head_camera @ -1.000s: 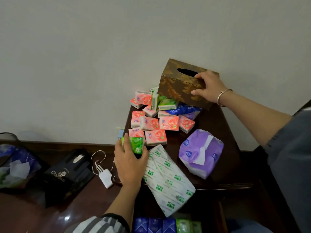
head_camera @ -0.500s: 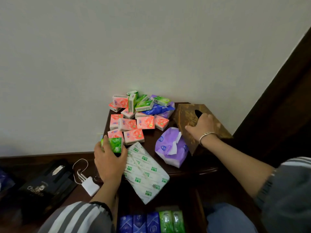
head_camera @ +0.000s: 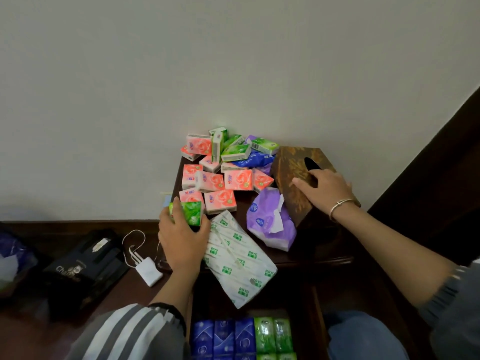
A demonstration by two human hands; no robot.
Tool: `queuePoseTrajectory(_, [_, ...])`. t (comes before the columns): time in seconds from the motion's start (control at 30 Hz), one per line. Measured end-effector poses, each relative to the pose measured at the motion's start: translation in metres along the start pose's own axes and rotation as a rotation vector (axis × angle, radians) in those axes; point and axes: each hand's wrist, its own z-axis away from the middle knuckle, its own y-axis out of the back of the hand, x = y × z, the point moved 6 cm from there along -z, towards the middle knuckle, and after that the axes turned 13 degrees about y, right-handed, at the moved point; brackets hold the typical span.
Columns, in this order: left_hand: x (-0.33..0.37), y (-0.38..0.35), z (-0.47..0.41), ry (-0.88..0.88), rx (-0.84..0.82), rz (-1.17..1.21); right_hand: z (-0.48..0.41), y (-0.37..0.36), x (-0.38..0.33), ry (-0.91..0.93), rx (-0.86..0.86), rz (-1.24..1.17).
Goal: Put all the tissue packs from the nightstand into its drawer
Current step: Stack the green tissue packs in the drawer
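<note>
Gripping a green tissue pack (head_camera: 191, 213) at the nightstand's (head_camera: 319, 246) front left corner, our left hand (head_camera: 181, 239) curls thumb and fingers round it. Our right hand (head_camera: 324, 189) lies flat, fingers straight, on the brown tissue box (head_camera: 291, 165) at the nightstand's right side. Pink packs (head_camera: 215, 181) crowd its back left. Blue and green packs (head_camera: 244, 336) line the open drawer (head_camera: 317, 315) below its front.

drawer (head_camera: 317, 324) cut by bottom edge, green pack (head_camera: 193, 213) half-covered
</note>
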Motion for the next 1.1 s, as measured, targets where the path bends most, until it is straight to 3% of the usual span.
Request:
queuePoseTrajectory(0.13, [0.0,0.0,-0.001,0.009,0.001,0.004,-0.004,0.02,-0.006,0.024,0.152,-0.05])
queuePoseTrajectory(0.23, [-0.002,-0.002,-0.002,0.025,-0.005,-0.003,-0.022,0.036,-0.045,0.193,0.252,-0.144])
queuePoseTrajectory(0.37, [-0.001,-0.001,-0.002,0.022,0.007,-0.001,-0.075,0.022,-0.12,0.403,0.091,-0.184])
queuePoseTrajectory(0.6, [-0.003,-0.004,-0.004,0.041,-0.001,-0.012,-0.15,-0.046,-0.164,0.142,-0.202,-0.168])
queuePoseTrajectory(0.87, [-0.005,-0.006,-0.005,0.021,0.046,-0.017,-0.152,-0.083,-0.179,-0.071,-0.206,-0.123])
queuePoseTrajectory(1.1, [-0.006,-0.008,-0.006,0.022,0.056,-0.022,-0.156,-0.08,-0.17,-0.085,-0.171,-0.087])
